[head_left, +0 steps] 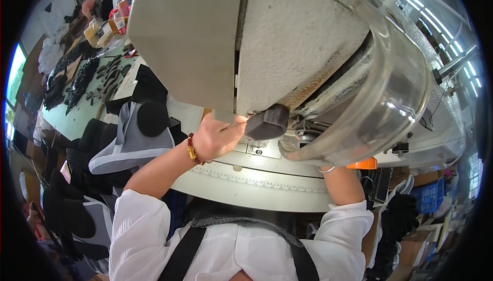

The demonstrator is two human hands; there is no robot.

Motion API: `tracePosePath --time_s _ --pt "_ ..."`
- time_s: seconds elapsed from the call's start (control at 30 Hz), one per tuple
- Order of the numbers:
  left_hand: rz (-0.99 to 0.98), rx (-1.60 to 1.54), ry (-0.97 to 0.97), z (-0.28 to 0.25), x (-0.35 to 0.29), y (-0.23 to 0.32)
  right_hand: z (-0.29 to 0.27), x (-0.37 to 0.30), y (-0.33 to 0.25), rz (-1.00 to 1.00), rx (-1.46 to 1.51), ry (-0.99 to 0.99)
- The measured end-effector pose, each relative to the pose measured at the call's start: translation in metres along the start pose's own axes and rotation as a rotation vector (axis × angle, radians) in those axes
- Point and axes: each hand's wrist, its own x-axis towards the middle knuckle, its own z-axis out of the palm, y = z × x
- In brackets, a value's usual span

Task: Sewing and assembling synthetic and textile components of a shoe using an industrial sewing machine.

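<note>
dark fabric piece (pixel 267 122) under sewing machine head (pixel 246 40), left hand (pixel 218 140) pinching it.

A big grey sewing machine (pixel 215 34) fills the top of the picture, very close. The left hand (pixel 218 137) reaches up under it and touches a dark piece (pixel 267 123) by the needle spot. A red bead band (pixel 192 149) sits on that wrist. The right hand is hidden behind a clear curved guard (pixel 395 96); only the arm with a thin bangle (pixel 326 169) shows. Black and grey cloth pieces (pixel 128 137) lie piled on the left. A blue basket (pixel 429 196) stands far right.
</note>
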Motion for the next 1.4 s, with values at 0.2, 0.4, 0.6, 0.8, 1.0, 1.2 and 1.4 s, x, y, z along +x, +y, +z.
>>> tracePosePath --time_s 0.2,0.4,0.6,0.8,1.0,1.2,1.4 --pt "0.002 0.026 -0.138 -0.008 0.004 -0.004 0.010 0.021 0.003 -0.089 -0.211 -0.012" --pt "0.006 0.032 -0.109 0.005 -0.020 -0.021 0.016 0.024 0.000 -0.188 -0.419 -0.013" --pt "0.013 0.147 -0.136 0.012 -0.032 -0.026 0.016 0.026 -0.002 -0.274 -0.628 0.006" --pt "-0.184 0.100 -0.150 0.009 -0.029 -0.017 0.043 0.076 0.008 -0.345 -0.836 0.026" --pt "-0.105 0.169 -0.007 0.001 -0.010 -0.005 0.006 0.009 -0.010 -0.402 -1.082 0.044" --pt "-0.289 0.135 0.084 -0.001 0.013 0.055 0.056 -0.028 -0.098 -0.312 -1.705 0.059" --pt "-0.357 -0.208 -0.319 0.020 -0.003 0.122 0.083 -0.100 -0.146 0.000 -1.731 0.180"
